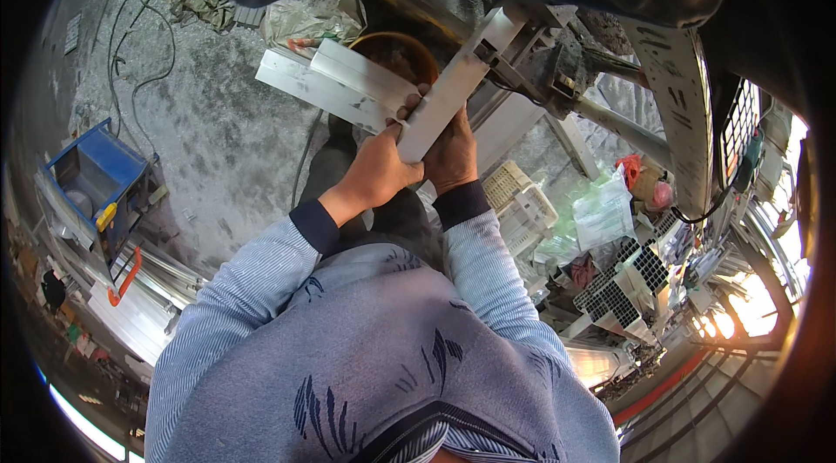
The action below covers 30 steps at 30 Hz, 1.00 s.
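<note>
My left hand (379,168) is closed at the near end of a silvery metal profile (448,101), its thumb lying against the end. This bar slants up to the right, toward a dark metal machine part (562,84). My right hand (453,151) is wrapped round the same bar from its right side, partly hidden beneath it. A second metal profile (335,84), with a stepped shape, runs out to the left and meets the bar at my fingers. Whether the two pieces are joined cannot be seen.
Behind the profiles stands a round bucket (425,51) with an orange-yellow rim. At left are a blue metal stand (109,158), an orange-handled tool (127,280) and a cable (165,71). To the right lie a pale plastic crate (527,217), plastic sheeting (603,217) and black grids (610,284).
</note>
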Tool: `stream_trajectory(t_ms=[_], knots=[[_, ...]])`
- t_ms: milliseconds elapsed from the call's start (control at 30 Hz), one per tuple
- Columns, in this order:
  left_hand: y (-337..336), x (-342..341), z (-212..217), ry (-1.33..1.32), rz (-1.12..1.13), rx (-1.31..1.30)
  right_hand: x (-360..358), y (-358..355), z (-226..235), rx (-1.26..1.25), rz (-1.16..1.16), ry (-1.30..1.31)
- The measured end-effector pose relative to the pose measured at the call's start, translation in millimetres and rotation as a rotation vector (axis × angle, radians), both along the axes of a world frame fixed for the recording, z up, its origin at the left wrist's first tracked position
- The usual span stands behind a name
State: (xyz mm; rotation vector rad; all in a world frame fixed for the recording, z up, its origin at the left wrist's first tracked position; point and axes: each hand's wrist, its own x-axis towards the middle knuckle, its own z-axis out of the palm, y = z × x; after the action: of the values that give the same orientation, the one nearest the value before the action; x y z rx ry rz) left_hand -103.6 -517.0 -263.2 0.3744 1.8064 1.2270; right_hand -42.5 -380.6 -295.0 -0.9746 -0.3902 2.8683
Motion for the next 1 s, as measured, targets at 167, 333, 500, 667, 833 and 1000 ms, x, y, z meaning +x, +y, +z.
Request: stream_trajectory(t_ms=[167,333,500,667,833,1000], knots=[[-1,4,-5,-0.035,0.007,-0.009,33,59,-6,0.430,0.160,-0.153],[0,6,-10,-0.103,0.028,0.013,58,136,16,1.331,0.130,-0.463],[-1,6,-7,-0.171,0.024,-0.015,49,167,39,1.987,0.330,-0.768],[-1,7,-12,-0.151,0.051,0.035,41,167,40,2.076,0.603,-0.989],[-1,10,-19,-0.149,0.059,0.038,41,165,32,2.254,0.525,-0.933],[-2,11,-24,-0.098,0.058,0.041,41,163,36,2.225,0.601,-0.952]])
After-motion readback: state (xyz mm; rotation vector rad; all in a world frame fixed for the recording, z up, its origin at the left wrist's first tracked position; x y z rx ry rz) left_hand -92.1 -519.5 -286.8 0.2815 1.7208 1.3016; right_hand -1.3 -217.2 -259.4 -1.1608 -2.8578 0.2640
